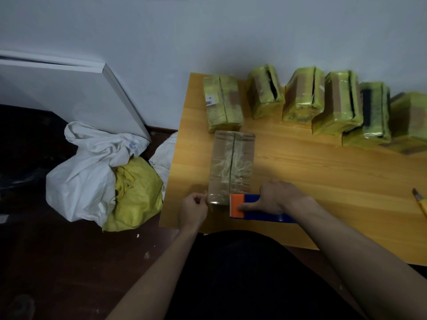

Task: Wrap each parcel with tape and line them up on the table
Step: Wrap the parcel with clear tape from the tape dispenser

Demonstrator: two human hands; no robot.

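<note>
While brown parcel lies clear-taped, L hand pinches tape end, R hand grips dispenser.

Floor, left of the table: a white sack, crumpled and open at the top, lies on the dark floor.
Beside it: a yellow bag touches the sack's right side.
Behind them: a white board leans against the pale wall.
Table's right edge: a yellow pencil-like tool, only partly in sight.
Floor, scattered: small pale scraps.
</note>
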